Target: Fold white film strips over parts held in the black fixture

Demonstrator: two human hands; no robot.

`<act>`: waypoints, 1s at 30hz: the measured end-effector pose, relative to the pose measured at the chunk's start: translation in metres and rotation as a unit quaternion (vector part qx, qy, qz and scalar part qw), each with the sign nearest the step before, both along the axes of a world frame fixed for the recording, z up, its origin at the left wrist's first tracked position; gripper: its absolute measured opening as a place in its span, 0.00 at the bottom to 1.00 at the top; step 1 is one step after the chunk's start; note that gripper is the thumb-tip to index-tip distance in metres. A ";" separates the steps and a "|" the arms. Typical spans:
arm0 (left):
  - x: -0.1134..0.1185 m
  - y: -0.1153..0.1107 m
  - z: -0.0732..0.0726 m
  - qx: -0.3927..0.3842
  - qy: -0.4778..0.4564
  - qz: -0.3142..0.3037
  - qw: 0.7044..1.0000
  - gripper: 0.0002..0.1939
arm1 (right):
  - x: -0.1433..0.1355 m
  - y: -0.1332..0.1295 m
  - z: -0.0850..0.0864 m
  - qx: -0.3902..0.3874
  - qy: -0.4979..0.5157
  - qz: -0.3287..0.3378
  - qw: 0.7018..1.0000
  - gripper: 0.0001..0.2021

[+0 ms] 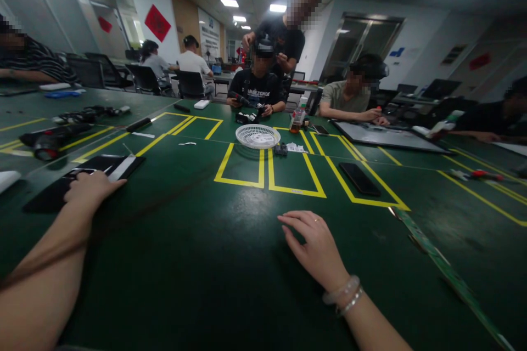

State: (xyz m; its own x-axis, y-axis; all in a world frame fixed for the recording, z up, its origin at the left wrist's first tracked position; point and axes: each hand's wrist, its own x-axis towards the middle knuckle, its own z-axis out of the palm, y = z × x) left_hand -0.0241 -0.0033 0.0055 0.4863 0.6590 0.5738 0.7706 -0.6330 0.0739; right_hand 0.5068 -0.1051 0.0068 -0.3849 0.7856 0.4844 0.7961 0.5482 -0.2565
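My left hand (91,189) rests on a flat black item (47,193) at the left of the green table (185,263), its thumb stretched out over a pale strip (122,167). Whether its fingers grip anything I cannot make out. My right hand (310,241) is over the table right of centre, fingers somewhat bent and apart from the thumb, with nothing in it. Beyond it, a dark phone (359,178) lies inside a yellow tape outline. A white round basket (256,137) sits farther back at the centre, beside a small dark part (281,149).
A long green circuit strip (442,263) lies at the right. A black and red tool (45,145) is at the far left. A bottle (297,116) stands behind the basket. Across the table, people sit around a large grey board (387,136) and other items; one person stands.
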 end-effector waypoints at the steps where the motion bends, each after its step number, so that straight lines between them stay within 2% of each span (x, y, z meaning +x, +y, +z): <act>1: -0.002 0.000 -0.002 0.062 -0.032 0.045 0.997 0.30 | 0.000 0.000 0.000 -0.001 0.000 0.002 1.000 0.11; 3: -0.003 -0.001 -0.006 0.148 -0.079 0.110 0.980 0.29 | 0.000 0.000 0.000 0.000 0.002 0.005 1.000 0.11; 4: -0.002 -0.001 -0.007 0.155 -0.087 0.118 0.977 0.28 | -0.001 0.000 0.000 0.000 0.003 0.006 1.000 0.11; 8: 0.013 0.002 -0.005 0.138 -0.111 0.140 0.974 0.24 | -0.002 0.000 -0.002 -0.005 0.007 0.012 1.000 0.12; 11: 0.038 0.006 0.002 0.081 -0.106 0.145 0.980 0.23 | -0.002 0.000 -0.003 0.000 0.006 0.026 1.000 0.12; 14: 0.081 0.005 0.010 -0.031 -0.065 0.101 0.992 0.26 | -0.004 -0.002 -0.003 0.018 0.001 0.044 0.999 0.12; 16: 0.118 -0.002 0.014 -0.105 -0.036 0.042 0.993 0.25 | -0.007 -0.005 -0.003 0.035 -0.007 0.056 0.998 0.11; 19: 0.173 -0.023 0.015 -0.201 -0.022 -0.072 0.977 0.22 | -0.015 -0.011 0.001 0.038 -0.037 0.076 0.996 0.08; 22: 0.211 -0.047 0.013 -0.252 -0.030 -0.178 0.951 0.23 | -0.024 -0.017 0.006 0.001 -0.058 0.077 0.995 0.09; 24: 0.224 -0.059 0.012 -0.266 -0.039 -0.222 0.937 0.25 | -0.028 -0.019 0.007 -0.047 -0.058 0.089 0.993 0.08; 26: 0.228 -0.063 0.012 -0.274 -0.040 -0.237 0.931 0.26 | -0.029 -0.019 0.006 -0.091 -0.040 0.097 0.990 0.07; 28: 0.223 -0.058 0.012 -0.258 -0.023 -0.219 0.941 0.25 | -0.026 -0.017 0.003 -0.118 0.006 0.094 0.989 0.07; 30: 0.209 -0.045 0.011 -0.224 0.011 -0.165 0.960 0.25 | -0.020 -0.012 -0.001 -0.136 0.083 0.074 0.984 0.07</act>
